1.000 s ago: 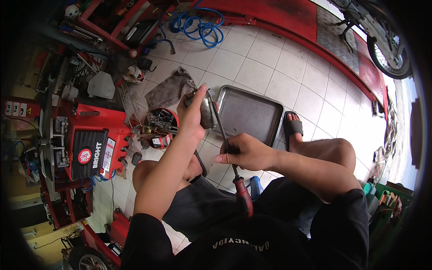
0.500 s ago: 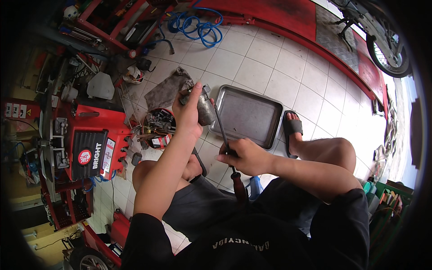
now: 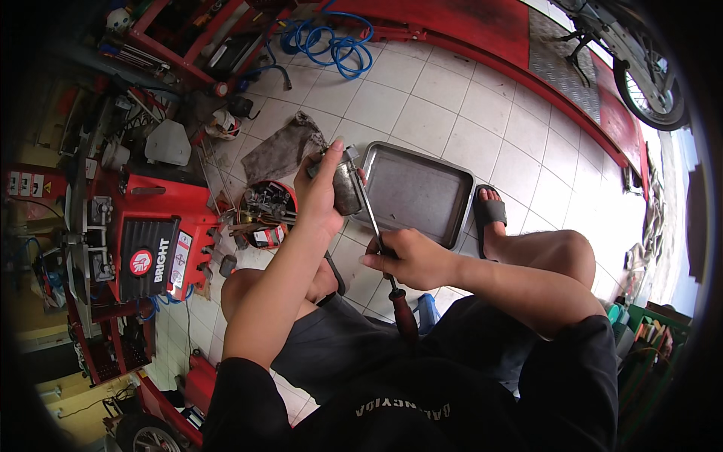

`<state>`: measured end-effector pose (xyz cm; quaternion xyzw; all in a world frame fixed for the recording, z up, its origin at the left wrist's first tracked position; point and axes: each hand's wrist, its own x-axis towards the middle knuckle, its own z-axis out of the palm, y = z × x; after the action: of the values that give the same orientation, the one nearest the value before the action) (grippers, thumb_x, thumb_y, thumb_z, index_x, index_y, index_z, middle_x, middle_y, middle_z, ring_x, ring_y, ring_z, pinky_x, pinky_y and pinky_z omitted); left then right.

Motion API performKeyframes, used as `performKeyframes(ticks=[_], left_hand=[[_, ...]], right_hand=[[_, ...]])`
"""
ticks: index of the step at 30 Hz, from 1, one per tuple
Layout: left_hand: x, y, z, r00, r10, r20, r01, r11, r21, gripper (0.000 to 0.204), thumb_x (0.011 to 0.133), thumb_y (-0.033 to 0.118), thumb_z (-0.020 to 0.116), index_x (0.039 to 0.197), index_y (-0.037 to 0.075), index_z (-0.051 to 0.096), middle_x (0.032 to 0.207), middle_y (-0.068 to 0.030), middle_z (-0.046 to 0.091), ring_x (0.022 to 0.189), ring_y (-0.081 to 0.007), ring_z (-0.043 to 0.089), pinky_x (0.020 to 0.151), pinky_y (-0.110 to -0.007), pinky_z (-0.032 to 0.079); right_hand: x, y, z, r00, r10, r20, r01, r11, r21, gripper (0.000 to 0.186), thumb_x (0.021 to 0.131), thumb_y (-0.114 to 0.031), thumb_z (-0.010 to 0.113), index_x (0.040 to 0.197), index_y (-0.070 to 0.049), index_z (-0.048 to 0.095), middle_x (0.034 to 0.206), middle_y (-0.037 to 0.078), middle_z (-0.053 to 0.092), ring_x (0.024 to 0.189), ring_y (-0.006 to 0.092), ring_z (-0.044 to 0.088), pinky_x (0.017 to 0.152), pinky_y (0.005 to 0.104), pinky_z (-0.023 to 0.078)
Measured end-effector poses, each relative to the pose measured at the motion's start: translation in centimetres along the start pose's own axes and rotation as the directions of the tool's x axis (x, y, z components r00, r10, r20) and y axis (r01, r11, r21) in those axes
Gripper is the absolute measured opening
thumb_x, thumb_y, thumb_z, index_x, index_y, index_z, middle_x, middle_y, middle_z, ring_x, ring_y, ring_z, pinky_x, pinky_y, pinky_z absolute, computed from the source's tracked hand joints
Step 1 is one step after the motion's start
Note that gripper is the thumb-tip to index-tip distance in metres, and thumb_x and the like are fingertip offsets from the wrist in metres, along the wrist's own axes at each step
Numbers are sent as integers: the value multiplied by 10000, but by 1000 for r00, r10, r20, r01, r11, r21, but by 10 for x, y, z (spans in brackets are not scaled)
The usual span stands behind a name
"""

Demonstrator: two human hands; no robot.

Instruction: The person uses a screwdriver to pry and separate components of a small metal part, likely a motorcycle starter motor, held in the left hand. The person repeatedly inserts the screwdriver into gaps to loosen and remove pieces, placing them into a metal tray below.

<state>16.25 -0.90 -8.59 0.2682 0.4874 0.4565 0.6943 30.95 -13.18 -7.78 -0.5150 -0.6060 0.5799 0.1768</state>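
Note:
My left hand [image 3: 319,192] is wrapped around a cylindrical metal motor [image 3: 347,190], thumb up along its top end. It looks like a small starter motor with a grey, worn casing. My right hand [image 3: 413,260] is closed around the shaft of a long screwdriver [image 3: 405,313]. The red handle hangs below that fist, over my lap. From the fist the shaft runs up along the motor's right side; its tip is at the motor's upper end, and whether it touches there I cannot tell.
A grey metal tray [image 3: 422,196] lies on the tiled floor beyond my right hand. Left of it are a dirty rag [image 3: 279,151] and a bowl of metal parts [image 3: 267,202]. A red machine [image 3: 162,241] stands at left. Blue hose [image 3: 331,49] coils near a red lift platform [image 3: 482,26].
The motor has moved slightly right and down in my left hand. The screwdriver's shaft has shifted a little and now shows brighter alongside it. My right hand keeps its grip.

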Motion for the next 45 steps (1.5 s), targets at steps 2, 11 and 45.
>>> performKeyframes(ticks=[2,11,45], left_hand=[[1,0,-2,1000,2,4,-2,1000,3,399,907,312,798,1071,62,533,882,-98,630,692,-259,689,617,-426,607],[2,1,-5,999,34,23,-34,999,13,396,904,297,804,1063,63,527,879,-101,632,689,-259,689,615,-428,608],[10,15,-14,996,74,-52,-75,997,-20,483,857,291,854,1095,56,505,955,-119,634,692,-264,681,597,-423,588]], right_hand=[[1,2,0,1000,0,4,0,1000,2,429,996,-391,634,991,33,699,833,236,700,848,406,698,782,461,532],[2,1,-2,998,-55,-39,55,998,3,456,947,-437,712,951,18,726,837,189,727,819,328,724,783,411,554],[6,0,-27,950,-97,-296,93,995,-26,460,941,-391,732,784,31,637,658,211,615,652,377,646,644,433,512]])
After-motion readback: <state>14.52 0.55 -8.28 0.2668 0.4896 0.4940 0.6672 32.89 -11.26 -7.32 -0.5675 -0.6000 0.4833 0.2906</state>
